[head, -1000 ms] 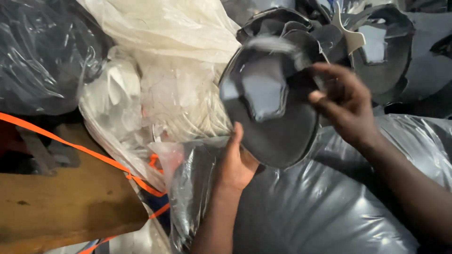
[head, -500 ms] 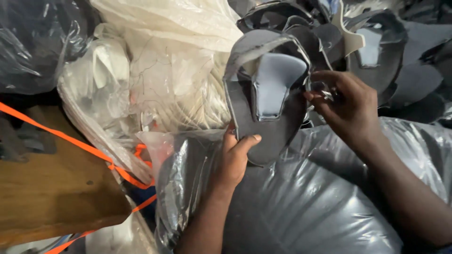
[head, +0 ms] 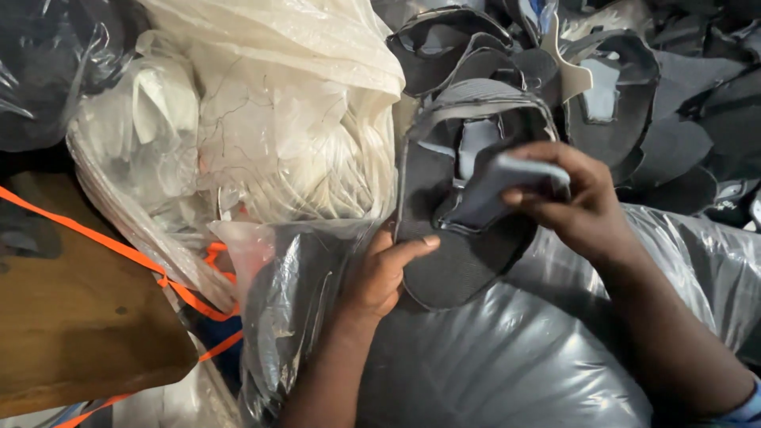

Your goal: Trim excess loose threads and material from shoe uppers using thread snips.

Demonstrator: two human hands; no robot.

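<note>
A dark grey sandal (head: pixel 460 269) with a flat sole and a lighter grey strap stands upright in the middle of the view. My left hand (head: pixel 380 273) holds its lower left edge, thumb across the sole. My right hand (head: pixel 571 206) pinches the grey strap (head: pixel 495 186) and bends it over the sole. Both hands rest above a large grey plastic bag (head: pixel 507 357).
A heap of dark sandal parts (head: pixel 626 87) lies behind at the upper right. A clear bag of white pieces (head: pixel 261 135) sits at the left. A wooden board (head: pixel 71 317) with an orange strap (head: pixel 119 250) across it is at the lower left.
The sandal has been turned and brought lower. My right hand has moved from its right edge onto the strap and folded it. My left thumb now lies across the sole.
</note>
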